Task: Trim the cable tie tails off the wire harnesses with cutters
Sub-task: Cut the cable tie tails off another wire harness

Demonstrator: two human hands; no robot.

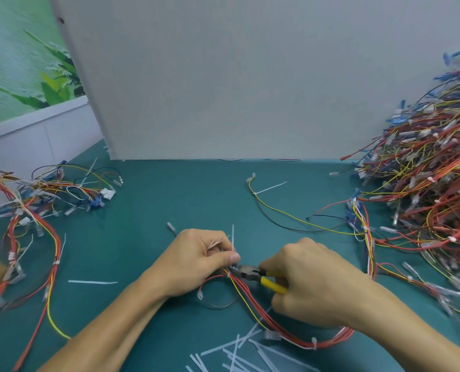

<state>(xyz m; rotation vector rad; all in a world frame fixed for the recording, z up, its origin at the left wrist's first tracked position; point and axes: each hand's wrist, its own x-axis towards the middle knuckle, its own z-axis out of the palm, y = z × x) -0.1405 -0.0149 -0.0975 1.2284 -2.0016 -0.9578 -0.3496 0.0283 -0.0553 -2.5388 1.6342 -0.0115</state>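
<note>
Left hand [207, 260] pinches the red-and-yellow wire harness [336, 340] right at its tie, just in front of the person on the teal bench mat [148, 210]. The thin white plastic cable tie tail [233, 238] sticks straight up past the thumb. Right hand [312, 280] is wrapped round the yellow-handled steel cutters [251, 274], nose tucked in at the base of that tail, against the bundle. Here's the worry: the blades sit right beside the red wires, so a squeeze at a poor angle could nick insulation. The left thumb is close to the blades too. Cut too high and a sharp stub remains, and the freed tail may flick away from the heap of clipped white strips [250, 353].
</note>
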